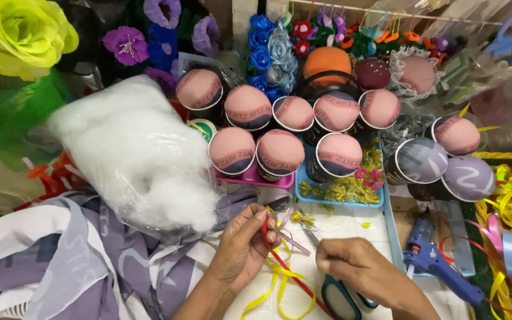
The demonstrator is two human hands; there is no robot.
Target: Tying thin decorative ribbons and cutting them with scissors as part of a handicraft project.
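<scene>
Low centre of frame: red ribbon [275, 252] pinched in left hand [241, 246], fingers pressed together on it, running diagonally down toward lower right. Just beside it, right hand [360, 269] closed round scissors [333, 284], blades aimed up-left at the ribbon, tips close to the pinch

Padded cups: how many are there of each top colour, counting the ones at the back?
Pink cups: 10
Purple cups: 2
Orange cup: 1
Maroon cup: 1
Total: 14
</scene>
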